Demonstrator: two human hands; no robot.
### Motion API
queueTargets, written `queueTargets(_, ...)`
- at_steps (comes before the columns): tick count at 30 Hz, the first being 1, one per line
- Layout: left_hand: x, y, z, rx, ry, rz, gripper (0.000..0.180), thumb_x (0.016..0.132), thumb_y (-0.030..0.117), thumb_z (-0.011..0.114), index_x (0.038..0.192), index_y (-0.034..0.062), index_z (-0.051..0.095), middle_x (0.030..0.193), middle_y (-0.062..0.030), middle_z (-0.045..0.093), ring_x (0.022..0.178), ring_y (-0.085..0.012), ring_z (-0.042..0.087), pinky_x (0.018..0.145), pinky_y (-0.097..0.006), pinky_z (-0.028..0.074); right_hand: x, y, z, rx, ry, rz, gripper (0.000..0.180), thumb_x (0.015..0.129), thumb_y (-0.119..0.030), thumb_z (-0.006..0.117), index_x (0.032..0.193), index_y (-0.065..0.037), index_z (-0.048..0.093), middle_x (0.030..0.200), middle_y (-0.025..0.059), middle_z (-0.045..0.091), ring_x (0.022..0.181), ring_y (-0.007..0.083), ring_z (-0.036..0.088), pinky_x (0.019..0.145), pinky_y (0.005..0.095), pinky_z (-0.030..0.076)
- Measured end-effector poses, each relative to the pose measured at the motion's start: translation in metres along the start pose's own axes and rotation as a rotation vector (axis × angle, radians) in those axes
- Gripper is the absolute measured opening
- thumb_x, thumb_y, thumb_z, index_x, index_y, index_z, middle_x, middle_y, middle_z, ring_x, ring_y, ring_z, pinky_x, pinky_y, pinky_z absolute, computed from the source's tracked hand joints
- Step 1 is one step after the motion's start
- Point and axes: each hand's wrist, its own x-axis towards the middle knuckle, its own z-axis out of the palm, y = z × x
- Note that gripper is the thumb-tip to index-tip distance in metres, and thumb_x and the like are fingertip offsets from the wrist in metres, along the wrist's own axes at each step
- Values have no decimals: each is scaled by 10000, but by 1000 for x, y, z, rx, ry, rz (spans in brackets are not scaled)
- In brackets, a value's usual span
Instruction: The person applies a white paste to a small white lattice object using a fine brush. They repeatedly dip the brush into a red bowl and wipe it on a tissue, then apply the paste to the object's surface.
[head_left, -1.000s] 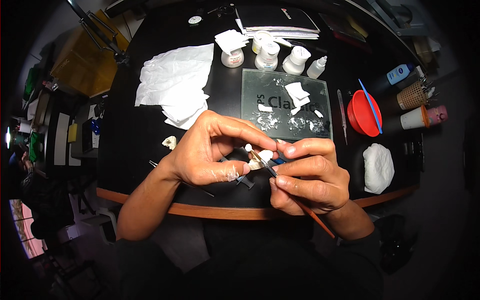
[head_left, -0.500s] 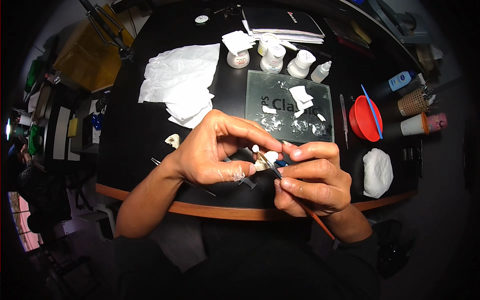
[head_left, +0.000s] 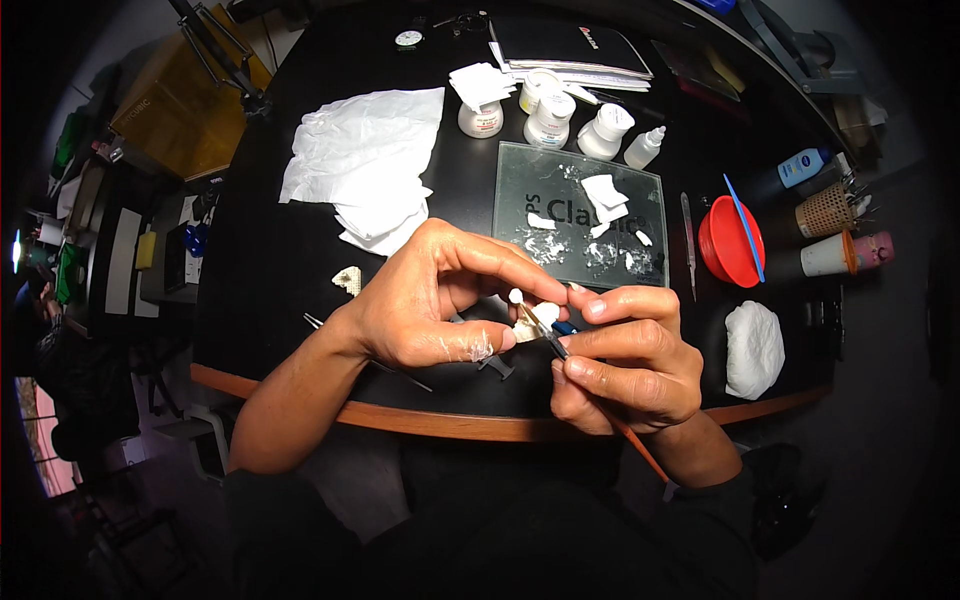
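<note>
My left hand [head_left: 425, 300] is closed in a pinch around a small cream cast piece [head_left: 526, 328] with a white lump on it, which looks like part of a dental model. White residue marks the left thumb. A thin brush [head_left: 640, 450] with a reddish-brown handle and dark ferrule is gripped in my right hand [head_left: 640, 350]. Its tip reaches in between the left thumb and forefinger, against the cast piece. Near that tip shows a small white bead [head_left: 516, 296]; what it rests on I cannot make out. Fingers hide part of the cast.
Behind my hands lies a glass slab [head_left: 510, 190] with white powder and folded tissue bits. White jars [head_left: 548, 122] stand beyond it. Rightward are a red bowl [head_left: 722, 262] with a blue stick across and a crumpled white wad [head_left: 754, 350]. Leftward lie tissues [head_left: 365, 150] and another cast [head_left: 347, 281].
Hands, brush and cast piece keep nearly the same pose. The whole view has shifted slightly.
</note>
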Motion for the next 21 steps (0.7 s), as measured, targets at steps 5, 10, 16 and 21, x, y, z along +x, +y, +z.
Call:
queueTargets(5,2,2,-2,54,-5,-16,456,805,42,770,1206,-149,670,1175,-273,688,1120,-300,685,1002,-379,527,2,-1,-6,10,30,22,238,729,31,817,941,-46,742,871,77,714,971,291,665,821,373,624)
queueTargets(10,0,8,-4,174,76,-92,454,794,81,788,1184,-125,680,1121,-221,706,1075,-255,692,963,-341,526,-7,16,-18,33,186,193,174,765,38,677,923,-17,628,799,90,671,866,239,576,901,390,458)
queueTargets(16,0,11,-2,280,122,-170,392,787,100,775,1118,-93,692,1054,-132,698,976,-161,659,886,-287,509,-23,29,-31,146,305,642,153,783,72,693,910,2,646,971,93,600,946,163,559,863,287,451)
queueTargets(21,0,17,0,295,244,-162,374,751,69,694,1089,-89,664,992,-92,660,894,-116,625,846,-263,504,-35,46,-29,-61,129,580,108,749,50,723,818,-11,667,928,91,589,901,151,566,816,273,455)
